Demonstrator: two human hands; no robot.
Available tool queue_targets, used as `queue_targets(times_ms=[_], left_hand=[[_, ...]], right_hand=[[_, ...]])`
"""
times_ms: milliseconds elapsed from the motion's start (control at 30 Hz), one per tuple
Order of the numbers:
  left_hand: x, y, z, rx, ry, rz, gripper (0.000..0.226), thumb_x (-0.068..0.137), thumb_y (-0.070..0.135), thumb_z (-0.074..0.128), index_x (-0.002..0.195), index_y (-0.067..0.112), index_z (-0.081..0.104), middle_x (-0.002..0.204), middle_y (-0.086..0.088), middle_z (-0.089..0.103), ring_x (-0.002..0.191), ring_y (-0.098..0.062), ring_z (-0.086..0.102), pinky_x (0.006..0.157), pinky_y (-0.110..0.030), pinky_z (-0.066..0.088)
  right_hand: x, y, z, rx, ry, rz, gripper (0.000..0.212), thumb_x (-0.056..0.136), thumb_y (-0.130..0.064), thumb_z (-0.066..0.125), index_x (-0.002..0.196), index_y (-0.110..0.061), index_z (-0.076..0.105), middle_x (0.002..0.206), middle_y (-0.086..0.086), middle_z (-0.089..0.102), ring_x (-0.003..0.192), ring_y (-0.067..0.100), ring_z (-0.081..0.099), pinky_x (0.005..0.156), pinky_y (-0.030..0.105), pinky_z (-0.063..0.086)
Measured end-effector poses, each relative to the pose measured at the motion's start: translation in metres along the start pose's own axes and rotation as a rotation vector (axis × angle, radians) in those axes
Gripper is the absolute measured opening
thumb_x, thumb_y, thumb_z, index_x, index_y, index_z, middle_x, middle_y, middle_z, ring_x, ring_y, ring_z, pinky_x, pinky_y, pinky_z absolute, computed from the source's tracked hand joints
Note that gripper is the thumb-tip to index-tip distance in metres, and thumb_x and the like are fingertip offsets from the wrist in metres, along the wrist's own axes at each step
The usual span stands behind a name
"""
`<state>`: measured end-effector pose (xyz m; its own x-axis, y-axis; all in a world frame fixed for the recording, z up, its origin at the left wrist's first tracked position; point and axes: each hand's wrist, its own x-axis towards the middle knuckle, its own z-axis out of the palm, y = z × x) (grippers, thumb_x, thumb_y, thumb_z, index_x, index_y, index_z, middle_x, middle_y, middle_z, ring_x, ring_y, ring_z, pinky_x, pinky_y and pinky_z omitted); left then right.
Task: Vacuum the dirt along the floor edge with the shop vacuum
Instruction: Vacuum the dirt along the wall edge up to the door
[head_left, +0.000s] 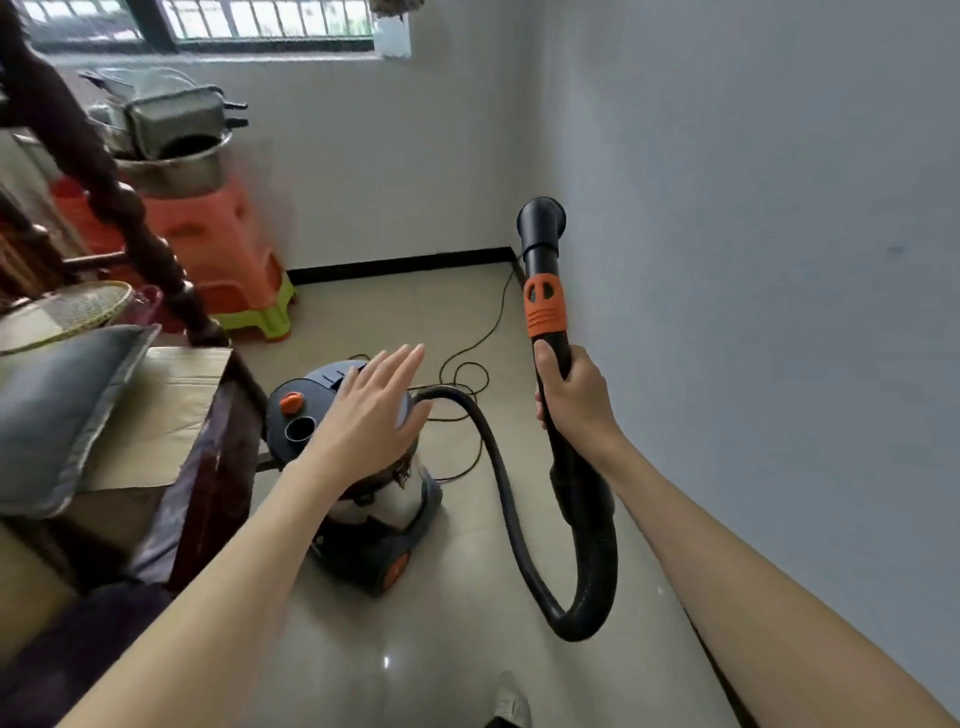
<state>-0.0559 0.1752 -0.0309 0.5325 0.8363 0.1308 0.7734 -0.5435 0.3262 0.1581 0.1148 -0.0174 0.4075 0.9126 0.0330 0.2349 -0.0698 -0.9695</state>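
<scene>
The shop vacuum (363, 499) stands on the tiled floor, a steel drum with a grey lid and an orange knob (291, 401). My left hand (371, 410) hovers flat over its lid, fingers straight. My right hand (569, 395) grips the black hose wand (543, 306) below its orange collar, holding it upright. The round black nozzle (540, 221) points up near the right wall. The black hose (524, 525) loops from the lid down to the floor and back up to my hand. The black baseboard (400, 262) runs along the far floor edge.
A dark wooden bed frame with cardboard (171, 410) and a grey cushion (57, 410) fills the left. Stacked orange and green stools (228, 270) carry metal pots in the far corner. A thin power cord (467, 374) lies coiled behind the vacuum. The white wall (779, 260) is close on the right.
</scene>
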Motion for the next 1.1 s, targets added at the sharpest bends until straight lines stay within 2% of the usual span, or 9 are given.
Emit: queue_targets(times_ms=[100,333,467,600,700,800,933,1000,1100], left_hand=[[0.025,-0.027,0.007,0.03,-0.053,-0.086,0.063,0.099,0.038,0.039,0.152,0.021,0.011,0.159,0.0,0.014,0.147,-0.02,0.006,0.12,-0.041,0.006],[0.071,-0.087,0.041,0.012,-0.084,-0.267,0.062,0.099,0.041,0.036,0.152,0.022,0.01,0.159,0.001,0.012,0.147,-0.018,0.006,0.118,-0.041,0.004],[0.099,-0.133,0.079,-0.003,-0.149,-0.346,0.063,0.099,0.043,0.035,0.153,0.023,0.009,0.16,0.002,0.01,0.147,-0.018,0.004,0.117,-0.041,0.003],[0.142,-0.193,0.128,0.002,-0.233,-0.402,0.064,0.099,0.043,0.036,0.153,0.021,0.01,0.16,-0.001,0.01,0.147,-0.021,0.005,0.117,-0.044,0.007],[0.179,-0.24,0.166,0.008,-0.268,-0.457,0.064,0.099,0.041,0.038,0.153,0.019,0.011,0.159,-0.005,0.012,0.146,-0.025,0.008,0.116,-0.048,0.009],[0.211,-0.281,0.198,0.053,-0.288,-0.524,0.064,0.1,0.037,0.038,0.153,0.014,0.01,0.158,-0.009,0.013,0.145,-0.03,0.011,0.115,-0.048,0.013],[0.243,-0.317,0.234,0.035,-0.316,-0.593,0.064,0.099,0.033,0.042,0.151,0.01,0.013,0.155,-0.016,0.022,0.141,-0.033,0.021,0.113,-0.048,0.021],[0.248,-0.326,0.248,0.035,-0.301,-0.614,0.06,0.099,0.033,0.044,0.15,0.012,0.021,0.146,-0.016,0.038,0.131,-0.033,0.038,0.105,-0.047,0.034],[0.245,-0.329,0.259,0.051,-0.208,-0.633,0.052,0.097,0.033,0.05,0.143,0.014,0.039,0.109,-0.019,0.059,0.098,-0.036,0.054,0.078,-0.045,0.044]], right_hand=[[0.045,0.009,0.013,-0.086,-0.075,0.029,0.023,0.099,-0.033,0.048,0.081,-0.02,0.049,0.061,0.005,0.052,0.049,0.019,0.051,0.053,0.034,0.047],[0.137,0.034,0.056,-0.266,-0.181,0.046,0.028,0.098,-0.039,0.046,0.091,-0.012,0.051,0.071,0.009,0.057,0.052,0.018,0.055,0.045,0.022,0.044],[0.189,0.056,0.09,-0.397,-0.235,0.03,0.032,0.098,-0.043,0.045,0.096,-0.012,0.053,0.078,0.01,0.061,0.068,0.025,0.061,0.059,0.034,0.051],[0.25,0.098,0.133,-0.498,-0.301,0.06,0.034,0.097,-0.045,0.046,0.096,-0.012,0.053,0.077,0.007,0.059,0.07,0.028,0.06,0.064,0.042,0.054],[0.295,0.134,0.169,-0.562,-0.302,0.121,0.033,0.095,-0.047,0.047,0.094,-0.015,0.053,0.078,0.005,0.058,0.075,0.03,0.059,0.064,0.038,0.048],[0.33,0.165,0.201,-0.576,-0.309,0.195,0.033,0.095,-0.047,0.048,0.09,-0.015,0.052,0.073,0.003,0.055,0.074,0.031,0.057,0.063,0.034,0.043],[0.357,0.196,0.228,-0.518,-0.28,0.253,0.036,0.084,-0.062,0.045,0.075,-0.026,0.045,0.066,0.001,0.056,0.065,0.032,0.06,0.065,0.049,0.056],[0.362,0.208,0.237,-0.496,-0.274,0.291,0.038,0.083,-0.062,0.044,0.074,-0.025,0.046,0.065,0.002,0.058,0.063,0.031,0.061,0.064,0.051,0.056],[0.363,0.224,0.247,-0.486,-0.271,0.323,0.036,0.088,-0.057,0.045,0.074,-0.023,0.046,0.064,0.005,0.06,0.055,0.026,0.061,0.059,0.045,0.056]])
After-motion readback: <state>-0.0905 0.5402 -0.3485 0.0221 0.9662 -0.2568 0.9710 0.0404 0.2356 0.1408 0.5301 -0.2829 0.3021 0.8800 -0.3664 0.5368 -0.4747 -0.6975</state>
